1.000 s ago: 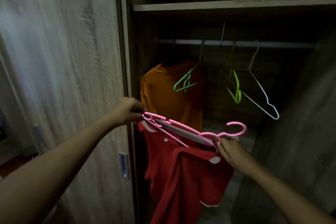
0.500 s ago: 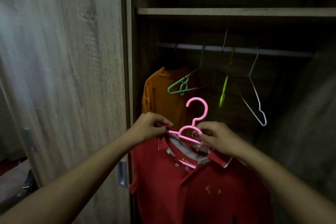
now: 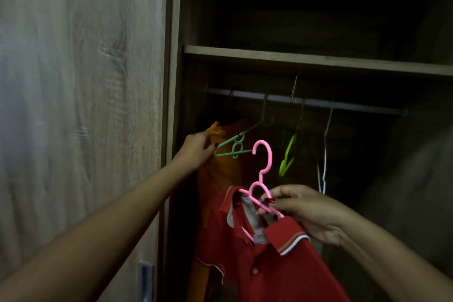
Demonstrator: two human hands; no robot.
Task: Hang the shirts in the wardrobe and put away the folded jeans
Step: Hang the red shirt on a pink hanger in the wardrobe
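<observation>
One orange shirt (image 3: 220, 174) hangs under the rail (image 3: 306, 102) already — the red shirt (image 3: 274, 265) (on its pink hanger (image 3: 262, 179), pinched by the right hand (image 3: 304, 211)) waits below it, the left hand (image 3: 196, 152) curls by the green hanger (image 3: 235, 147), grip unclear — jeans unseen.

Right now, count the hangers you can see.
4 clearly: a dark green hanger, a lime green hanger and a white wire hanger on the rail, plus the pink hanger in the right hand. The orange shirt presumably hides another.
</observation>
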